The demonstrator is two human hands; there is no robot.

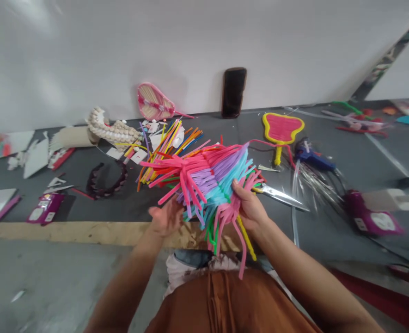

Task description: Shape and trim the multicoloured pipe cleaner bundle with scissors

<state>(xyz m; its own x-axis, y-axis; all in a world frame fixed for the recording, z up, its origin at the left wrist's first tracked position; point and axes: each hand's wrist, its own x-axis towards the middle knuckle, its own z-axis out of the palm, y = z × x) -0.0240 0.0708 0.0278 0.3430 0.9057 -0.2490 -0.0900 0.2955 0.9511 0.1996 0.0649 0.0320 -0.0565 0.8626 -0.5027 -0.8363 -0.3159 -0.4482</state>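
I hold a woven piece of pipe cleaners [207,178] in pink, purple, light blue and green above my lap. My right hand [249,208] grips its lower right edge, fingers wrapped round the loose pink and yellow ends. My left hand [166,217] is under the piece's left side, palm up with fingers spread, touching the hanging pink strands. A loose heap of coloured pipe cleaners [166,143] lies on the grey mat [121,203] just behind the piece.
Scissors [280,194] lie right of my right hand, a blue glue gun [311,157] and a pink-and-yellow fan shape [282,129] beyond. A phone [234,92] leans on the wall. A shell ornament [112,129], pink racket shape [154,101] and purple packets [45,208] lie left.
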